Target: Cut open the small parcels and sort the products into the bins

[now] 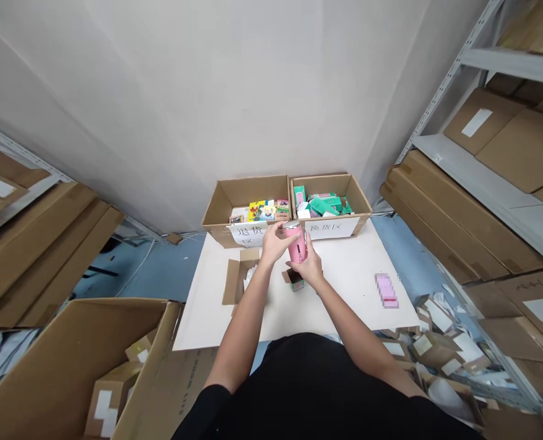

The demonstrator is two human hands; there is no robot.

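Note:
A pink tumbler point(297, 247) with a silver lid is held up over the white table, tilted slightly. My left hand point(275, 243) grips it near the lid from the left. My right hand point(311, 264) is wrapped round its lower part from the right. Just below stands a small green box point(295, 283) with its brown flaps open, partly covered by my right hand. Left of that, an open cardboard box point(233, 282) with white packing inside is partly hidden behind my left forearm.
At the table's back edge stand two labelled cartons: the left carton point(223, 201) holds colourful small boxes, the right carton point(356, 192) green ones. A blurred pink item point(386, 290) lies at right on the table point(344, 305). A large carton point(46, 354) stands lower left; shelves flank both sides.

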